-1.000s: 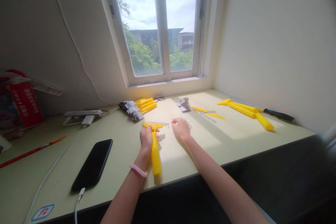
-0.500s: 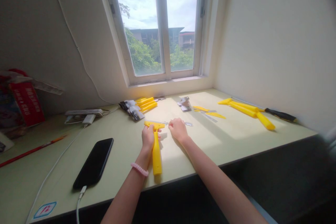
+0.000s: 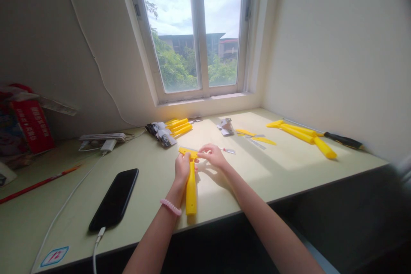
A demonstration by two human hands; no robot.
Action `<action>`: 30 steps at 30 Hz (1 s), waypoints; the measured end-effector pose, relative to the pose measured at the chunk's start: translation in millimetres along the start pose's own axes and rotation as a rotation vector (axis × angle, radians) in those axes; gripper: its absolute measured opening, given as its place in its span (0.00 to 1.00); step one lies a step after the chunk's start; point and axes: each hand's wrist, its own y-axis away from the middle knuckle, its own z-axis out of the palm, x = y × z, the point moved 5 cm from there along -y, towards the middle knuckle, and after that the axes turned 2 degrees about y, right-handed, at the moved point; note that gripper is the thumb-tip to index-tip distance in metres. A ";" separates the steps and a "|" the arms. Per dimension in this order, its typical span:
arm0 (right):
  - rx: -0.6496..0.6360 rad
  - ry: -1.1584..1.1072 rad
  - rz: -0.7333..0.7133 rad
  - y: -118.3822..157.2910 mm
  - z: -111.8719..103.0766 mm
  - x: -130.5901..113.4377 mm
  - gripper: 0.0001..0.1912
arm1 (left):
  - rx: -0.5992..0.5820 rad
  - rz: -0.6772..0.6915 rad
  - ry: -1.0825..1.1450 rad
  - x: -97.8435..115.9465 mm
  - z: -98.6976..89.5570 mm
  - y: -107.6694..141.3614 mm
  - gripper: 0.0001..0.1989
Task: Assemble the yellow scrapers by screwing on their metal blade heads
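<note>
Left hand (image 3: 182, 169) closed firmly around the neck of a yellow scraper (image 3: 191, 192), the scraper's handle pointing toward the near edge of the counter (image 3: 244, 188), lower middle of the frame. Right hand (image 3: 212, 156) half closed, fingertips (image 3: 199, 153) pinched together at the scraper's head; anything in the pinch too small to tell. Just right of that hand, a small metal piece (image 3: 228, 151). Upper middle, more yellow scrapers (image 3: 177, 127); lower left, a black phone (image 3: 114, 199).
</note>
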 end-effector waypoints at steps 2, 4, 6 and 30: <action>-0.006 0.017 0.000 1.6 2.4 -0.7 0.02 | -0.017 0.003 0.001 0.6 0.7 1.4 0.07; -0.009 0.013 0.014 2.4 4.0 0.5 0.03 | -0.025 0.007 -0.006 0.6 1.0 1.5 0.07; -0.014 -0.004 0.024 2.5 5.1 2.1 0.04 | -0.021 0.012 -0.015 -0.3 0.7 -0.1 0.07; -0.055 -0.185 0.181 4.3 13.9 16.1 0.04 | -0.028 -0.018 -0.047 -19.7 -3.8 -16.1 0.08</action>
